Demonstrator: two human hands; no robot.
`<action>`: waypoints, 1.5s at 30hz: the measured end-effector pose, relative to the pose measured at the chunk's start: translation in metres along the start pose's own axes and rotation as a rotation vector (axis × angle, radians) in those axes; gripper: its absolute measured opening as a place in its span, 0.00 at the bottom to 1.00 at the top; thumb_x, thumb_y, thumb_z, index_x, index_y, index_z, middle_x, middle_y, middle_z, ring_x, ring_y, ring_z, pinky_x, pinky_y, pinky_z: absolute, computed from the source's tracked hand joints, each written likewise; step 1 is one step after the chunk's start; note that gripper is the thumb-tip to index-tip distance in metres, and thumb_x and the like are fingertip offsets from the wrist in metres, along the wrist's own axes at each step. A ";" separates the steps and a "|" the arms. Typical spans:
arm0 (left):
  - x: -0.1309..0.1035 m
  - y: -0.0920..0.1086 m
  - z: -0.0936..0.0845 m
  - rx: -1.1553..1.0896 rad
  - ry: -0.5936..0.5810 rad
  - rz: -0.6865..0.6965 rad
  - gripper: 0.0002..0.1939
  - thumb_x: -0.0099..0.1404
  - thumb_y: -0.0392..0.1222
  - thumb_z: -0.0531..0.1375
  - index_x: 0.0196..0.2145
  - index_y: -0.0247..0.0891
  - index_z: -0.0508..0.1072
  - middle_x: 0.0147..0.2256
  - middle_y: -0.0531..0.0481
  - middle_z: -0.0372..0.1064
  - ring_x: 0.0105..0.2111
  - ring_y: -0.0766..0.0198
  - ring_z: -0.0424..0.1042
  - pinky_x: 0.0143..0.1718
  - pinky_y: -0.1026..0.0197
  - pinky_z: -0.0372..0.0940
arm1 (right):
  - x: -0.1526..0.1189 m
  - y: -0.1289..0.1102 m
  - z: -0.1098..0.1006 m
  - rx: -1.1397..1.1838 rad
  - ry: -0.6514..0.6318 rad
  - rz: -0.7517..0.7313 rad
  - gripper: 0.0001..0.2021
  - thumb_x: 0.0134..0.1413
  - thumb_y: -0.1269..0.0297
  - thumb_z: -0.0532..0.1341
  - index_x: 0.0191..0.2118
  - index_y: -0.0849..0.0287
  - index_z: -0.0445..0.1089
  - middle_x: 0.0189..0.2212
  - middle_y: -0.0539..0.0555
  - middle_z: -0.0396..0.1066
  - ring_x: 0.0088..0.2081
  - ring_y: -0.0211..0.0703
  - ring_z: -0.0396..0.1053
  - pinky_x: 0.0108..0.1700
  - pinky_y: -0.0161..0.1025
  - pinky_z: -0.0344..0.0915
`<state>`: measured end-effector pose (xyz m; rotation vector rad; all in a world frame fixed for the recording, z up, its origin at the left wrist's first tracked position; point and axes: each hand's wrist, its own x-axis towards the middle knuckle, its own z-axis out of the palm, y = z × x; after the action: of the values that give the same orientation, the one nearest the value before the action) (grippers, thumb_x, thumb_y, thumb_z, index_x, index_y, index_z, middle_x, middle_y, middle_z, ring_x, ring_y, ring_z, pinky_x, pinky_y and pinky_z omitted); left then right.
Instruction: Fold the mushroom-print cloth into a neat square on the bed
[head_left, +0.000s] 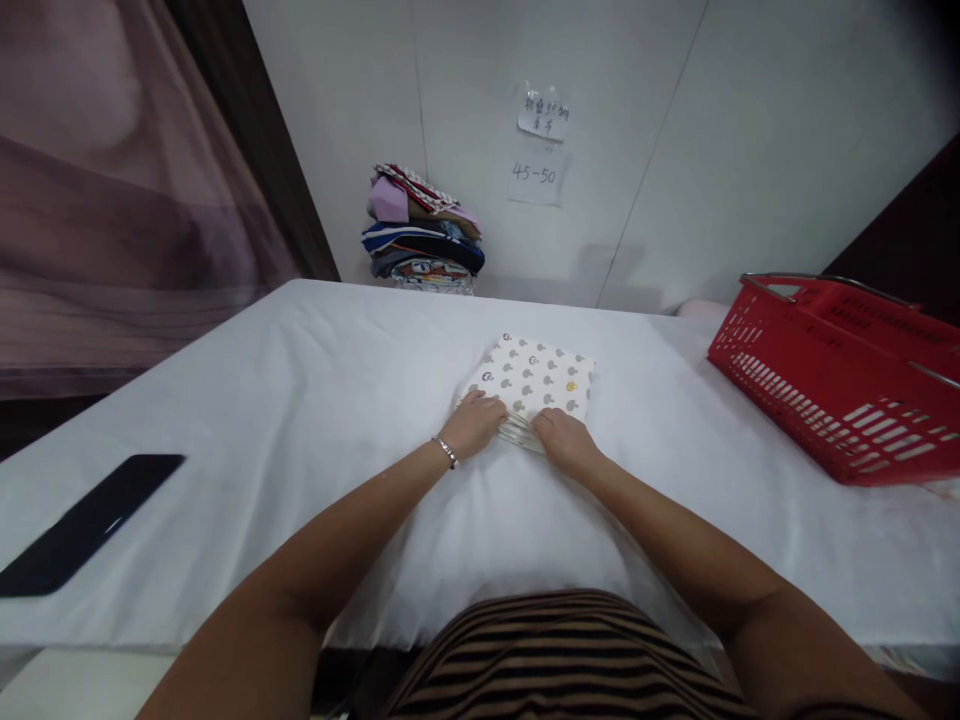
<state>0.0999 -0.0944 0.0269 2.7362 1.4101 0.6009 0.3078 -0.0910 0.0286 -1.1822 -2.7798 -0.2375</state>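
A folded white cloth [538,378] with grey, yellow and dark printed figures lies on the white-covered table [337,400]. Its layered near edge faces me. My left hand [478,422], with a bracelet at the wrist, grips the near left corner, fingers closed on it. On the near right part of the same edge, my right hand [568,438] has its fingers closed round the layers. Both thumbs are close together at the front, with the stacked layers showing between them.
A red plastic basket [840,370] stands at the right. A black flat object [90,520] lies at the left. Behind the table's far edge is a pile of folded cloths [426,235], and paper notes [536,178] hang on the wall.
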 end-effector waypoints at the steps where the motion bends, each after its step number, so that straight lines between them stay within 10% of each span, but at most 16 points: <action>1: -0.002 -0.001 0.001 -0.008 0.003 0.016 0.11 0.66 0.36 0.46 0.33 0.38 0.68 0.37 0.49 0.70 0.40 0.64 0.68 0.53 0.51 0.51 | -0.001 0.000 0.002 -0.013 0.002 -0.011 0.10 0.59 0.73 0.48 0.37 0.61 0.66 0.34 0.57 0.65 0.34 0.45 0.60 0.32 0.39 0.54; 7: -0.009 -0.006 0.006 0.015 0.100 0.055 0.09 0.63 0.38 0.53 0.41 0.37 0.66 0.48 0.45 0.66 0.50 0.63 0.63 0.55 0.53 0.50 | -0.002 -0.001 0.008 -0.038 0.010 -0.023 0.10 0.58 0.75 0.48 0.37 0.62 0.66 0.34 0.57 0.65 0.35 0.44 0.59 0.34 0.39 0.54; 18: -0.008 -0.012 0.010 0.186 0.026 0.129 0.12 0.65 0.31 0.49 0.36 0.40 0.70 0.35 0.51 0.71 0.42 0.64 0.65 0.53 0.54 0.52 | -0.014 -0.001 0.013 0.034 0.108 -0.087 0.12 0.58 0.74 0.49 0.42 0.61 0.67 0.36 0.57 0.66 0.35 0.44 0.58 0.35 0.39 0.55; 27: -0.026 -0.025 0.009 0.062 0.010 0.028 0.16 0.68 0.36 0.47 0.48 0.43 0.68 0.51 0.52 0.67 0.54 0.63 0.60 0.58 0.52 0.48 | -0.026 -0.005 0.025 0.039 0.193 -0.111 0.22 0.53 0.78 0.49 0.54 0.63 0.61 0.45 0.61 0.65 0.42 0.48 0.58 0.42 0.43 0.55; 35: -0.014 0.011 0.005 0.060 0.059 -0.029 0.18 0.68 0.45 0.47 0.53 0.43 0.63 0.55 0.50 0.61 0.59 0.61 0.53 0.61 0.47 0.40 | -0.022 -0.009 0.026 0.024 0.162 -0.088 0.24 0.52 0.76 0.51 0.56 0.62 0.59 0.43 0.61 0.64 0.40 0.48 0.60 0.40 0.43 0.57; 45: -0.017 0.005 0.021 0.139 -0.046 -0.008 0.22 0.68 0.45 0.47 0.58 0.41 0.56 0.59 0.49 0.55 0.60 0.59 0.49 0.60 0.50 0.42 | 0.014 0.006 -0.010 0.373 0.165 -0.088 0.17 0.61 0.65 0.47 0.52 0.58 0.64 0.53 0.59 0.62 0.54 0.46 0.57 0.53 0.44 0.57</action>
<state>0.1022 -0.1067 0.0026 2.8266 1.5071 0.4525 0.3029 -0.0794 0.0416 -0.9074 -2.5826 0.1643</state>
